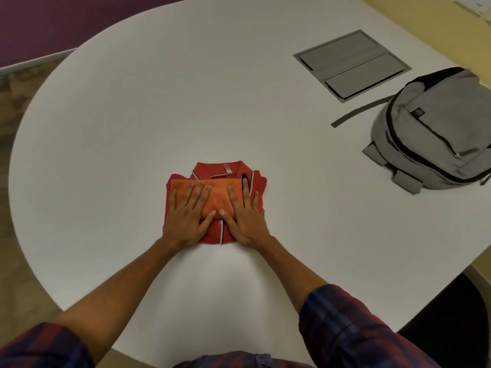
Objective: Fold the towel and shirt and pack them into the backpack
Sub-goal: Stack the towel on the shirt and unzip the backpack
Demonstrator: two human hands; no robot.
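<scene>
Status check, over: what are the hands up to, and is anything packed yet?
Left hand and right hand flat, pressing folded towel on folded shirt. Backpack apart, at right, looks zipped. Nothing between.

Both forearms reach up from the bottom of the frame; left hand [187, 219] and right hand [245, 217] lie flat at centre, fingers straight and spread, thumbs nearly touching

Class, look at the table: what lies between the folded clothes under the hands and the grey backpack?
Nothing: in the head view the stretch of white table between the red shirt and the backpack is bare.
</scene>
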